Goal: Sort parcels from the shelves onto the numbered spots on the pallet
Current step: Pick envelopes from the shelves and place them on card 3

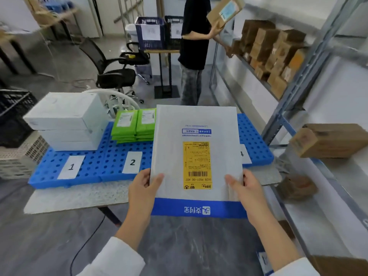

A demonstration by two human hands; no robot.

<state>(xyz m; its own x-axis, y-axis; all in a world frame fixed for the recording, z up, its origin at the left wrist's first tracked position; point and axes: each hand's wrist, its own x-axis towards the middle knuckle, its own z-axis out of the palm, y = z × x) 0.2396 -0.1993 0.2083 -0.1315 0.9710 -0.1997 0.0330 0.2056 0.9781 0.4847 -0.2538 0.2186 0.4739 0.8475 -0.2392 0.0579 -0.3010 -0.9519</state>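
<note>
1. Shelving [294, 108], right side: grey metal uprights, pale flat decks. Brown cardboard cartons [266, 48] are stacked on it far back, and one carton [328, 140] lies nearer.

2. Bench [79, 196]: speckled grey slab that carries the pallet.

3. Pallet [103, 156]: rigid blue plastic with a grid of round holes. White paper cards read 1 [71, 166] and 2 [132, 162]. A further card [244, 154] at the right is half hidden and probably reads 4.

4. Mailer [197, 120], the parcel in hand: flat and rectangular, soft white film with a blue band along the near end. It is held level above the pallet, between card 2 and the right card. The spot beneath is covered and is likely 3. Handling: check the code against the spot number, keep the mailer flat so the limp film does not fold, lower the far edge first, and lay it square behind its card.

5. White boxes [65, 116]: smooth, sharp-cornered, stacked behind card 1.

6. Green packets [133, 124]: glossy and slim, in two piles behind card 2.

7. Left hand [142, 188] and right hand [245, 190]: each grips a near side edge of the mailer, thumb on top.

8. Label [196, 165]: yellow, with a barcode, stuck to the centre of the mailer.
</note>
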